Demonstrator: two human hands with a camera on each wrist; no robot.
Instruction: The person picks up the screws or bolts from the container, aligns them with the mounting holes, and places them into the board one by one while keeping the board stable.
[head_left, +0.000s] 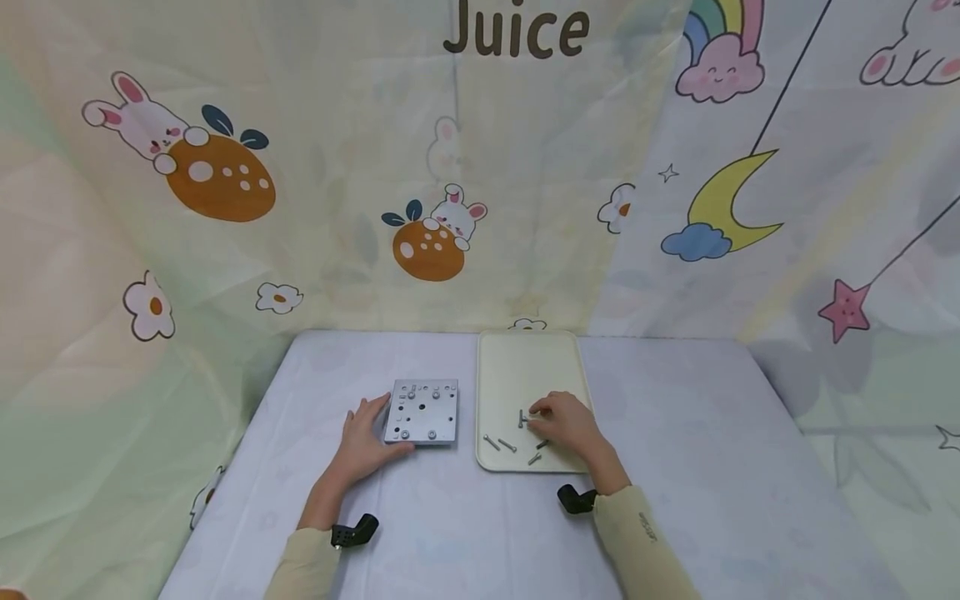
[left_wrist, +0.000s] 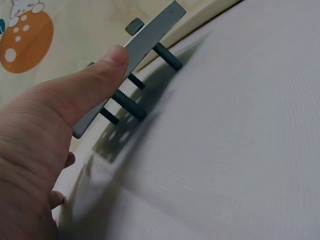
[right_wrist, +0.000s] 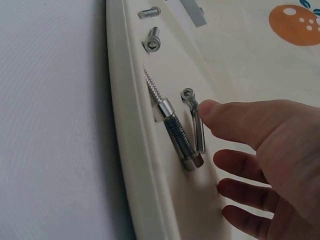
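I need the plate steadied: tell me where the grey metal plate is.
In the head view the grey metal plate lies on the table, just left of the cream tray, with the left hand at its left edge.

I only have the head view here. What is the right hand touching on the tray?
Observer: In the right wrist view, the right hand rests its thumb tip on a small silver socket-head screw; its other fingers hang free.
Operator: Anything beside that screw?
Observer: A larger double-ended bolt, pointed at one end, lies next to it on the cream tray.
Operator: And the plate by the left hand?
Observer: In the left wrist view, black bolts stick out of the underside of the grey plate, and the left hand has its thumb on the plate's edge.
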